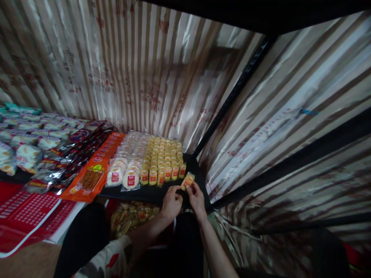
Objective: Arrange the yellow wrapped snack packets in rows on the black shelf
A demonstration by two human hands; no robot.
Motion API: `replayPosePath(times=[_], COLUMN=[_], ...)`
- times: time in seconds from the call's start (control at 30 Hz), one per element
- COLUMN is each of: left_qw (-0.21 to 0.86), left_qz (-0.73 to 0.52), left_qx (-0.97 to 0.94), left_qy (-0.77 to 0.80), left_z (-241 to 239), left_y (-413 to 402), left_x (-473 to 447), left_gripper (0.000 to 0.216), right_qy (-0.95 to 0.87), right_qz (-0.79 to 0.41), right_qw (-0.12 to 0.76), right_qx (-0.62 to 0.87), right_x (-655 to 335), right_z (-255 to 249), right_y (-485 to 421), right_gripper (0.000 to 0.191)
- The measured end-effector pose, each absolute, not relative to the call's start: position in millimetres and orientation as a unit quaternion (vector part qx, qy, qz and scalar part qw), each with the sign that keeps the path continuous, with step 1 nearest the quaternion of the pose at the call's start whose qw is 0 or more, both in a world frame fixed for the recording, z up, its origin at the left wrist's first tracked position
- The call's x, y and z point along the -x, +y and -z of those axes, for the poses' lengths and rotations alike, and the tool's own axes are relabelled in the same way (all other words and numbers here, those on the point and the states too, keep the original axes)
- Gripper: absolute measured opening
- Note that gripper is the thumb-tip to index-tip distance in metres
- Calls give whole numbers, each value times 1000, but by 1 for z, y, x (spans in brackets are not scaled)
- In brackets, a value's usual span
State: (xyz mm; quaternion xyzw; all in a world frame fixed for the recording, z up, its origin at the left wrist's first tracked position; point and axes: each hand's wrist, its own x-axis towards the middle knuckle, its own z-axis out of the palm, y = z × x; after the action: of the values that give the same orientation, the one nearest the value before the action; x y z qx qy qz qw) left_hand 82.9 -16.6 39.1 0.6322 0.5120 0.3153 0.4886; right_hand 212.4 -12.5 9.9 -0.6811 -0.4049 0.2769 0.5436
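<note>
Both my hands meet at the front right corner of a black shelf [162, 195]. My right hand [196, 197] pinches a small yellow snack pack with a red label [188, 180], tilted just above the shelf. My left hand [171, 202] is closed beside it, its fingertips touching the pack's lower left edge. Directly behind stand rows of the same yellow snack packs [164, 160], several deep. Left of them lie rows of round white cakes in clear wrap [127, 166].
Orange flat packets [92, 173], dark foil packs [69, 158] and white bagged snacks [26, 139] fill the shelf leftward. A bin of wrapped yellow sweets [131, 216] sits below. Red plastic crates [26, 216] are at lower left. Striped sheeting [139, 65] and black frame bars [232, 96] enclose the shelf.
</note>
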Motion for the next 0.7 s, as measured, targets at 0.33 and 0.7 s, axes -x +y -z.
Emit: replayPosePath(times=[0.33,0.7], left_qw=[480,215], left_qz=[-296,-205], left_qx=[-644,-855], left_qy=[517,424], left_z=[-42,-74], left_y=[7,80], left_x=[-120,-154], left_gripper=[36,48], right_qy=[-426,-461], right_qz=[-204,-164], right_qw=[494,465], right_qx=[729,738], right_x=[-265,-297], right_z=[1,-5], right_y=[28,117], right_gripper=[57,43])
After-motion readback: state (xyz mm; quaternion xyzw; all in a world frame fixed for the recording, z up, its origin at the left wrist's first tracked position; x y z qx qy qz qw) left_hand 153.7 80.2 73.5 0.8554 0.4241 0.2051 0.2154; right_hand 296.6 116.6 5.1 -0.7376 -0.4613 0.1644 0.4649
